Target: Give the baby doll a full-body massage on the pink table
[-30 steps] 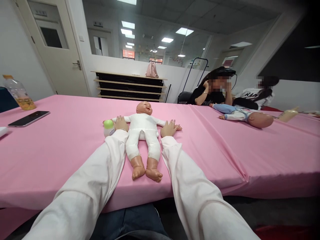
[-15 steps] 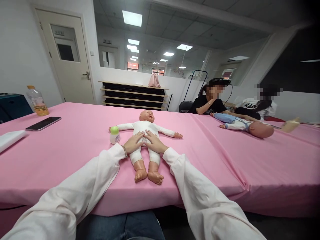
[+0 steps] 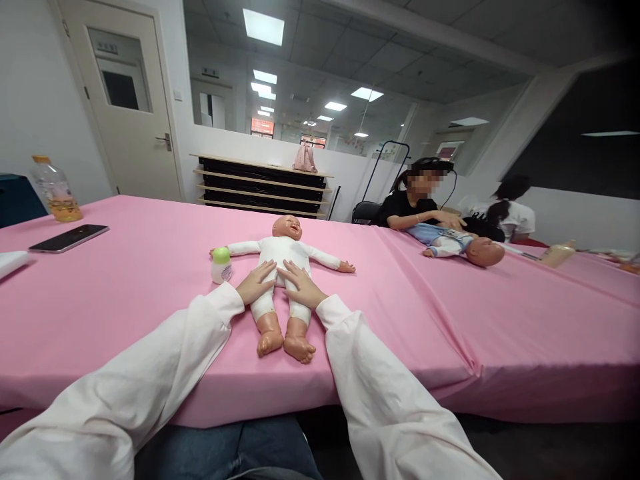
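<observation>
A baby doll [image 3: 283, 252] with a white cloth body lies on its back on the pink-covered table, its bare feet towards me and its arms spread. My left hand [image 3: 256, 284] rests flat on the left side of its lower belly and hip. On the other side lies my right hand [image 3: 301, 284], fingers spread over the hip and upper thigh. Both hands are open and hold nothing. Beside the doll's arm on the left stands a small white bottle [image 3: 221, 267] with a green cap, close to my left wrist.
To the left are a dark phone [image 3: 70, 239] and a drink bottle [image 3: 57, 190]. At the right, a co-worker [image 3: 420, 200] has their hands at a second doll [image 3: 460, 245] in blue. A yellowish bottle [image 3: 557, 255] lies beyond it. The pink cloth [image 3: 400, 333] has a raised fold.
My hands have moved slightly apart, from the middle of the doll's lower belly out towards its hips. The co-worker's hand has come down from their face to the second doll. The view has shifted slightly.
</observation>
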